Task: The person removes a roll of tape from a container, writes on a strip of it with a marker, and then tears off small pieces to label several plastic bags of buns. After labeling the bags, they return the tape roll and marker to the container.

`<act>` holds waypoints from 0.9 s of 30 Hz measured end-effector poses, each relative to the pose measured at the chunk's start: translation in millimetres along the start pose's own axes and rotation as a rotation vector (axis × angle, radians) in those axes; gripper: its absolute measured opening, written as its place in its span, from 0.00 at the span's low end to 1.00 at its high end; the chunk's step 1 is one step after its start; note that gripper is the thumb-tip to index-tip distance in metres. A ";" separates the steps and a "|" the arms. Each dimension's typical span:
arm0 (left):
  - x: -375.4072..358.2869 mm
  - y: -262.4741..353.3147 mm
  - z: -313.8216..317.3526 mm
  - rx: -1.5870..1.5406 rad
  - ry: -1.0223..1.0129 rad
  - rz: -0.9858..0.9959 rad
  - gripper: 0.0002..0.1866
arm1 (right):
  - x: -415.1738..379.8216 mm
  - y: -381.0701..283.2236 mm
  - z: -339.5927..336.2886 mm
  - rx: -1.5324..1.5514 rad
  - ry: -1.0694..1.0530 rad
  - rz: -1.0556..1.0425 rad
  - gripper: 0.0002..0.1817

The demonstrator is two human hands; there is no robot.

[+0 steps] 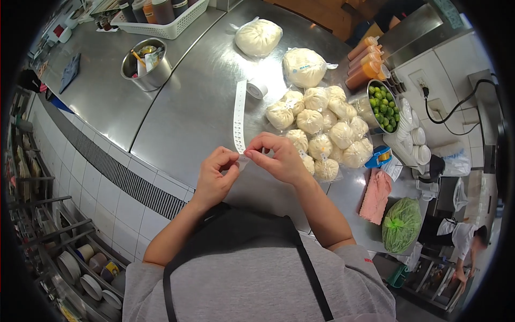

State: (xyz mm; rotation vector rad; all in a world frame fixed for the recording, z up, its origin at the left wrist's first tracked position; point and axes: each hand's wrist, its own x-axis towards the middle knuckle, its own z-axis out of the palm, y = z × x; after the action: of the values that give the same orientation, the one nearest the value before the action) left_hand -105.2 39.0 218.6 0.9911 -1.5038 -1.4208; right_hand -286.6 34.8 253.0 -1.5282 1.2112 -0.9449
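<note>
A white strip of printed labels (240,115) runs down the steel table toward me, curling slightly. My left hand (219,174) pinches its near end between thumb and fingers. Close beside it, my right hand (276,159) is closed at the same end, thumb and forefinger pressed together; a small pale piece shows between the two hands. By the strip's far end sits a white roll (256,89). To the right of my right hand, many pale round portions in clear plastic bags (320,146) are clustered, some with small labels on them.
Two larger pale bagged bundles (258,37) lie farther back. Right of the portions are a bowl of green citrus (383,107), sauce bottles (365,64), a blue tape dispenser (380,156), a pink cloth (375,196) and a green bag (401,224). A steel pot (147,64) stands left. Another person (462,241) bends at far right.
</note>
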 end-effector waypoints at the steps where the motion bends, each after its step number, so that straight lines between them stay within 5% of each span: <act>1: 0.1 0.1 -0.5 -0.002 -0.008 0.001 0.08 | -1.0 0.2 2.5 -0.002 0.008 0.002 0.03; 4: 3.8 3.2 -0.5 -0.205 -0.043 -0.124 0.06 | -2.0 3.6 12.7 -0.129 0.085 -0.009 0.03; 6: 6.6 5.5 1.1 -0.273 -0.039 -0.279 0.07 | -3.2 8.2 20.1 -0.142 0.168 -0.236 0.06; 8: 8.0 3.8 2.3 -0.252 -0.039 -0.250 0.08 | -3.7 12.3 17.6 -0.155 0.185 -0.216 0.06; 10: 9.2 0.9 2.7 -0.236 -0.029 -0.221 0.09 | -4.1 14.9 6.8 0.100 0.186 0.053 0.05; 17: 11.2 0.7 3.3 -0.270 -0.050 -0.271 0.08 | 15.0 17.2 -91.5 0.145 0.545 0.040 0.05; 23: 14.6 3.6 3.2 -0.319 -0.032 -0.268 0.07 | 21.9 28.7 -105.2 0.570 0.423 0.155 0.06; 27: 11.7 2.9 -2.4 -0.305 -0.039 -0.291 0.07 | 54.7 45.6 -127.6 0.208 0.529 0.037 0.08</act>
State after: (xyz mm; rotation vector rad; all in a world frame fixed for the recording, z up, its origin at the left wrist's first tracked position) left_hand -107.1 27.4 222.1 1.0222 -1.1547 -1.8222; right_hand -406.7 -47.9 243.8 -1.1186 1.4425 -1.4587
